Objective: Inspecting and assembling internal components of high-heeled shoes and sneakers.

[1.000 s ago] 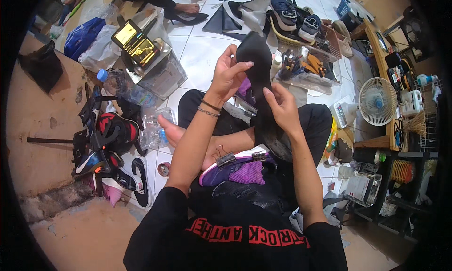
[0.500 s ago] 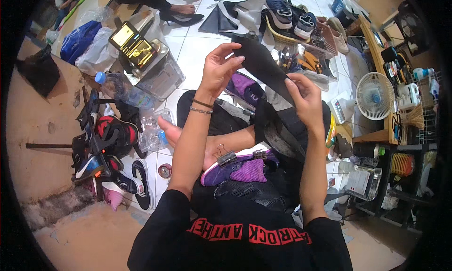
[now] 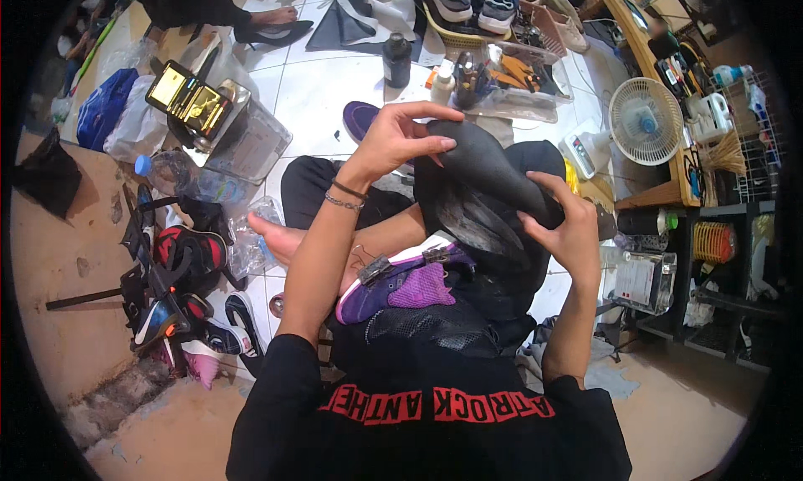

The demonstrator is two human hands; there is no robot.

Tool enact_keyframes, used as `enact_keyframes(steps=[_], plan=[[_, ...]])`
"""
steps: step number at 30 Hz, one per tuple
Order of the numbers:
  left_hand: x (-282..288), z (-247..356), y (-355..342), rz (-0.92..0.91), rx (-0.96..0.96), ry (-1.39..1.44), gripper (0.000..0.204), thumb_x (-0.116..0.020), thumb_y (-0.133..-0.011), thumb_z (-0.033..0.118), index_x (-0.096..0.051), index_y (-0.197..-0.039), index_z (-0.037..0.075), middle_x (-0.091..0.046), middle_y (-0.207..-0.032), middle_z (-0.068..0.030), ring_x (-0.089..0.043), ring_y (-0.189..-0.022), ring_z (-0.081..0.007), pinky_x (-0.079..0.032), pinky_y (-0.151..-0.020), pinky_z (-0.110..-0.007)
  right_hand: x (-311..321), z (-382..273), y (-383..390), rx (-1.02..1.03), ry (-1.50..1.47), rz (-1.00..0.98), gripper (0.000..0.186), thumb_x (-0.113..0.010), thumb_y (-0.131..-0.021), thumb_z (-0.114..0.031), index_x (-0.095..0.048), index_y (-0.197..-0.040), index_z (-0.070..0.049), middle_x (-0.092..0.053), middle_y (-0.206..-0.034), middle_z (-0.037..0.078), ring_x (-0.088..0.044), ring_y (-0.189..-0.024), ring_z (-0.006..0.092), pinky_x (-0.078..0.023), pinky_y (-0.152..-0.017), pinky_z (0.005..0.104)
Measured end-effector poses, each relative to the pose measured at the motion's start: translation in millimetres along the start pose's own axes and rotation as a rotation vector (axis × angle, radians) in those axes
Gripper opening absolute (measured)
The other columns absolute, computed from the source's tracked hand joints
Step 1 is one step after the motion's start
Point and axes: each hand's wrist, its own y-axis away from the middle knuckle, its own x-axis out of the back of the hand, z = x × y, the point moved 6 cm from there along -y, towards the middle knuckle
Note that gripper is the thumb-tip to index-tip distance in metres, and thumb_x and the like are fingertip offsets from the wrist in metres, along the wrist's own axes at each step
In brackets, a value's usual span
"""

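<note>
You hold one smooth, matte-black, curved insole-shaped piece in both hands above your lap, your left hand pinching its far end between thumb and fingers, your right hand gripping the near end with thumb and fingers set apart across it. Just below hangs or lies a second black, scuffed piece, partly hidden. On your lap rests one purple knit-mesh shoe with a pale sole edge, two black metal binder clips clamped along it; a second purple shoe shows partly beyond your left hand. Farther out stand two bottles, one black and squat, one small and white, beside one clear plastic bin of tools. Two dark-blue sneakers sit in a yellow basket behind it. Glossy white square tiles cover the floor, one round white caged fan stands at right, and a stained tan wall curves along the left.
</note>
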Motion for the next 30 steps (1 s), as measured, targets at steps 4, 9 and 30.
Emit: enact_keyframes(steps=[4,9,30], plan=[[-20,-7,-1,-0.087,0.035,-0.081,0.039,-0.08,-0.088,0.001,-0.072,-0.126,-0.002,-0.074,-0.117,-0.0085,-0.069,-0.094,-0.01,-0.057,-0.083,-0.024,-9,26,18,-0.036,0.025,-0.185,0.062,-0.082,-0.078,-0.021,-0.064,-0.137,-0.013,-0.071,-0.117,0.015,-0.07,-0.106,0.0334,-0.054,-0.09,0.0403],[-29,-13,-2,-0.124,0.071,-0.207,0.036,-0.078,-0.091,0.003,-0.072,-0.127,-0.001,-0.074,-0.122,-0.0095,-0.069,-0.101,-0.0106,-0.056,-0.088,-0.025,-13,35,25,-0.117,0.024,-0.367,0.085,-0.084,-0.076,-0.023,-0.05,-0.154,-0.016,-0.062,-0.133,0.017,-0.059,-0.125,0.0354,-0.049,-0.103,0.0425],[-16,-1,3,-0.024,-0.075,-0.228,0.025,-0.069,-0.098,0.002,-0.073,-0.122,0.002,-0.072,-0.124,-0.0085,-0.068,-0.082,-0.0082,-0.054,-0.064,-0.021,-53,-28,-28,0.098,0.008,-0.177,0.073,-0.075,-0.084,-0.03,-0.052,-0.153,-0.031,-0.06,-0.119,0.018,-0.069,-0.092,0.0416,-0.057,-0.079,0.0478]])
